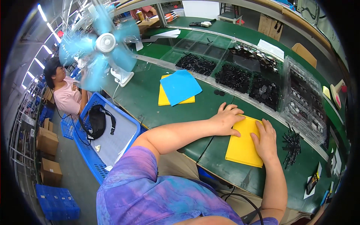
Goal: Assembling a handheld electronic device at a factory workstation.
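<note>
A yellow rectangular sheet, or a thin stack of them [242, 146], lies flat on the green tabletop [195, 148] in front of me. My left hand [226, 120] rests at its upper left edge, fingers spread and thumb on the yellow surface. Along the right edge, my right hand [265, 140] lies with its fingers extended and thumb over the yellow. Neither hand is wrapped round anything. Farther left, a blue sheet [182, 87] lies askew on more yellow sheets [164, 98]. Just right of my right hand is a loose pile of thin black strips [291, 146].
Clear trays hold small black parts [232, 78] along the back; stacked clear trays [303, 101] stand to the right. A running blue fan [105, 43] is at the left edge. Below it is a blue crate [88, 150] with a black bag [98, 122]. A person [67, 90] sits beyond.
</note>
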A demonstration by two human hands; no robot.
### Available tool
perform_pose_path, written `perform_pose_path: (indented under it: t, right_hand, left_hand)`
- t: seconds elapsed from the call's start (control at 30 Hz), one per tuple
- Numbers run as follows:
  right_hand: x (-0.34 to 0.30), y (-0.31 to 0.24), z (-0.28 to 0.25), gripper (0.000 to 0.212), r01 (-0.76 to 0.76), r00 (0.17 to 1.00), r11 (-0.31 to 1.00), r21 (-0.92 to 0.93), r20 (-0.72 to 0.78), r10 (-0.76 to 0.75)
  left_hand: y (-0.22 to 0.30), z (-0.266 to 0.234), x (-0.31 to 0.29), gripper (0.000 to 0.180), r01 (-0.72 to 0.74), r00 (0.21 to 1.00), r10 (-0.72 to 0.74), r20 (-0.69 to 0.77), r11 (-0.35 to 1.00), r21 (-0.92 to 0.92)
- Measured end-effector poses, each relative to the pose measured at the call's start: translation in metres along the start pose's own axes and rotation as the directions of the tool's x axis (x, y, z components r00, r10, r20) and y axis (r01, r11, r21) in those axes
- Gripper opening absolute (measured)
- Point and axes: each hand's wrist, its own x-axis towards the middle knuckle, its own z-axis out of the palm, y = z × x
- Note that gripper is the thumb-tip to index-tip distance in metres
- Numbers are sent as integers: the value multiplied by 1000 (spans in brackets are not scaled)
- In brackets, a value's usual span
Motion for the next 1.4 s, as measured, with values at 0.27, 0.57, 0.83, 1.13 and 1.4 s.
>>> perform_pose_path:
  t: [0.27,0.57,0.83,1.13,1.4]
  right_hand:
    - [0,1,1,51,-15,1000,1000,-1,20,15]
    - [-2,1,-1,51,-21,999,1000,1,26,21]
    - [0,0,-1,51,-27,999,999,16,28,27]
    - [0,0,-2,51,-41,998,999,20,39,40]
    - [-1,0,-2,52,-36,999,999,21,36,35]
  left_hand:
    - [-2,3,1,68,-38,999,37,-19,999,-29]
    - [0,4,1,68,-43,999,43,1,999,-33]
    - [3,1,-1,75,-61,997,61,41,998,-14]
    - [3,0,-1,76,-60,997,61,55,998,-19]
    - [3,0,-1,75,-62,997,63,52,998,-20]
